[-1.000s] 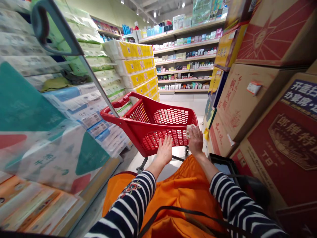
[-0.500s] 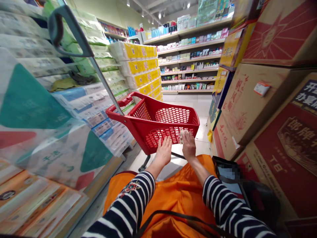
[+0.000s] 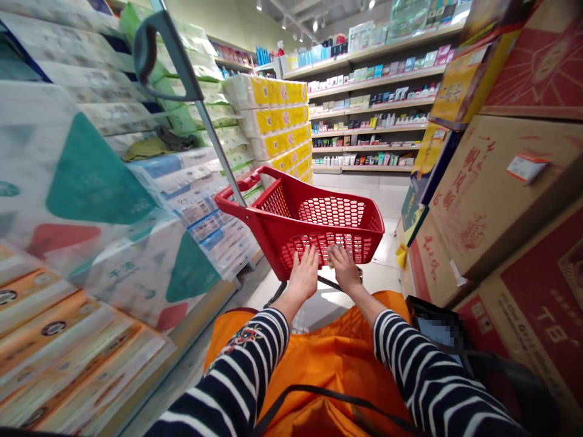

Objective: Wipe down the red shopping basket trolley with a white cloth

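A red plastic shopping basket [image 3: 334,209] on wheels, with a long grey pull handle [image 3: 191,85], stands just ahead of me. My left hand [image 3: 304,276] is held out before its perforated near side, palm down, fingers stretched and a little apart, holding nothing. Close beside it, my right hand [image 3: 344,267] has bent fingers around a small pale crumpled thing, mostly hidden now by the fingers. Whether either hand touches the basket I cannot tell. Below both hands lies the orange apron [image 3: 332,358] I wear.
Packs of tissue paper [image 3: 136,243] are piled along the left. Yellow-and-white packs [image 3: 282,121] stack behind the basket. Cardboard cartons [image 3: 505,188] rise close on the right. Shelves of small goods [image 3: 373,109] stand at the back. A dark bag with a screen [image 3: 437,331] sits low right.
My view has turned slightly left, so the basket and shelves appear farther right. My right hand has drawn nearer my left, and its fingers now cover more of the pale thing.
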Available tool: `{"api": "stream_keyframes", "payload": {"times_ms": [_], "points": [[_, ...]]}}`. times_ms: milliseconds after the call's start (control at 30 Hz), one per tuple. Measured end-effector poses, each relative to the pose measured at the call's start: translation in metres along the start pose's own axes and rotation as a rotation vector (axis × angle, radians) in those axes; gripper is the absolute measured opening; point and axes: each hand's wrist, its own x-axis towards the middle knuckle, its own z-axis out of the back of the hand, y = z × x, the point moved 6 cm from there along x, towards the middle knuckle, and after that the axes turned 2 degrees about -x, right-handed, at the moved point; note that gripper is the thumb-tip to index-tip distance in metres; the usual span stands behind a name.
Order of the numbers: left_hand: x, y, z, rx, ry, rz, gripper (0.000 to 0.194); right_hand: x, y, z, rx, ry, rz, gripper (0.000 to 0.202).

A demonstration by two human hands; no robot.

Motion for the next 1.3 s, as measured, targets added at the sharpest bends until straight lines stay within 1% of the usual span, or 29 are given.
{"api": "stream_keyframes", "payload": {"times_ms": [100,133,200,233,267,333,467,533,600,633,700,767,833,867,933,1000,1067,1100,1133,1167,1200,1233,1267,1300], "points": [[0.005,0.010,0.005,0.003,-0.006,0.043,0.063,0.033,0.010,0.025,-0.014,-0.136,0.051,0.043],[0.007,0.013,0.007,0.006,-0.011,0.057,0.062,0.044,0.012,0.031,-0.021,-0.163,0.068,0.043],[0.010,0.018,0.007,0.007,-0.011,0.083,0.062,0.061,0.015,0.036,-0.028,-0.172,0.091,0.045],[0.010,0.020,0.005,0.005,-0.007,0.093,0.062,0.065,0.016,0.034,-0.028,-0.157,0.105,0.045],[0.010,0.022,0.002,0.001,-0.001,0.098,0.063,0.066,0.016,0.029,-0.026,-0.138,0.116,0.045],[0.008,0.024,-0.005,-0.010,0.007,0.096,0.065,0.059,0.018,0.015,-0.022,-0.105,0.130,0.043],[-0.001,0.027,-0.020,-0.022,0.029,0.088,0.066,0.029,0.028,-0.016,0.004,-0.001,0.179,0.038],[-0.005,0.029,-0.025,-0.024,0.047,0.094,0.065,0.017,0.036,-0.025,0.015,0.069,0.225,0.038],[-0.006,0.035,-0.025,-0.021,0.051,0.106,0.066,0.016,0.044,-0.025,0.022,0.090,0.264,0.038],[-0.006,0.039,-0.023,-0.019,0.047,0.119,0.066,0.021,0.048,-0.021,0.024,0.079,0.279,0.039],[-0.006,0.050,-0.018,-0.013,0.033,0.164,0.065,0.039,0.053,-0.007,0.030,0.022,0.281,0.040],[-0.005,0.063,-0.011,-0.017,0.014,0.222,0.064,0.063,0.055,0.005,0.035,-0.034,0.252,0.043],[-0.005,0.072,-0.006,-0.031,-0.005,0.267,0.066,0.080,0.055,0.010,0.038,-0.056,0.223,0.045],[-0.005,0.075,-0.006,-0.038,-0.007,0.277,0.067,0.083,0.054,0.008,0.036,-0.051,0.217,0.045],[-0.005,0.073,-0.012,-0.046,0.007,0.274,0.068,0.077,0.053,-0.004,0.029,-0.018,0.228,0.043],[-0.005,0.068,-0.021,-0.051,0.027,0.252,0.068,0.058,0.055,-0.023,0.018,0.050,0.267,0.041],[-0.004,0.063,-0.023,-0.063,0.034,0.221,0.068,0.037,0.059,-0.040,0.013,0.147,0.307,0.038],[-0.006,0.064,-0.018,-0.085,0.029,0.223,0.070,0.029,0.062,-0.044,0.018,0.195,0.319,0.037],[-0.010,0.068,-0.008,-0.125,0.021,0.245,0.071,0.023,0.065,-0.044,0.028,0.231,0.314,0.036],[-0.018,0.075,0.006,-0.175,0.015,0.266,0.072,0.021,0.068,-0.038,0.050,0.251,0.286,0.036],[-0.030,0.086,0.023,-0.249,0.000,0.312,0.072,0.021,0.069,-0.028,0.084,0.257,0.235,0.036],[-0.044,0.098,0.040,-0.327,-0.002,0.320,0.065,0.023,0.070,-0.013,0.128,0.251,0.165,0.036],[-0.058,0.105,0.059,-0.366,-0.041,0.226,0.058,0.026,0.070,0.004,0.186,0.243,0.085,0.036],[-0.074,0.115,0.076,-0.383,-0.106,0.177,0.051,0.029,0.070,0.023,0.257,0.247,0.010,0.034]]}}
